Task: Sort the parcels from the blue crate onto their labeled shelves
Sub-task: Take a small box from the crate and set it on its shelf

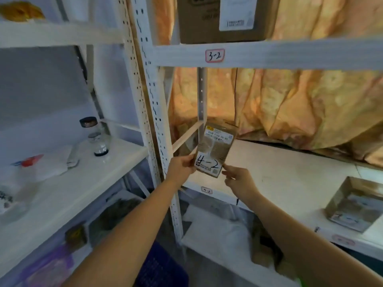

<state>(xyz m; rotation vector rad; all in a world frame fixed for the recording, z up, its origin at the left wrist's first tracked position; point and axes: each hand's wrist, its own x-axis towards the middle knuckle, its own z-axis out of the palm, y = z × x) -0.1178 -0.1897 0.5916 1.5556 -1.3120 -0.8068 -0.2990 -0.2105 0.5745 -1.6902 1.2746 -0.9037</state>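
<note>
Above the front edge of the white lower shelf board (279, 177), a flat brown paper parcel (214, 150) is held upright and slightly tilted. A white label with "4-2" handwritten in black is carried on its lower part, and a printed shipping label on its upper part. The parcel's lower left edge is pinched by the left hand (182, 166), with the thumb in front and the other fingers curled behind. Its lower right corner is pinched between the thumb and fingertips of the right hand (238, 179). Just below the parcel, a small pink-edged tag (206, 190) is fixed to the shelf's front rail; its writing is too blurred to be read in full. A like tag marked "3-2" (215, 55) is fixed to the rail of the shelf above, on which a large brown cardboard box (207, 19) with a white label is stood. Farther right on the lower shelf, well apart from the hands, a second small brown parcel (356, 206) is laid flat. Behind the shelves an orange patterned cloth (290, 104) is hung in folds. On the neighbouring white shelf to the left, two clear glass jars (99, 141) are stood close together. At the bottom edge, between the forearms, part of a blue plastic crate (161, 268) can be seen.
</note>
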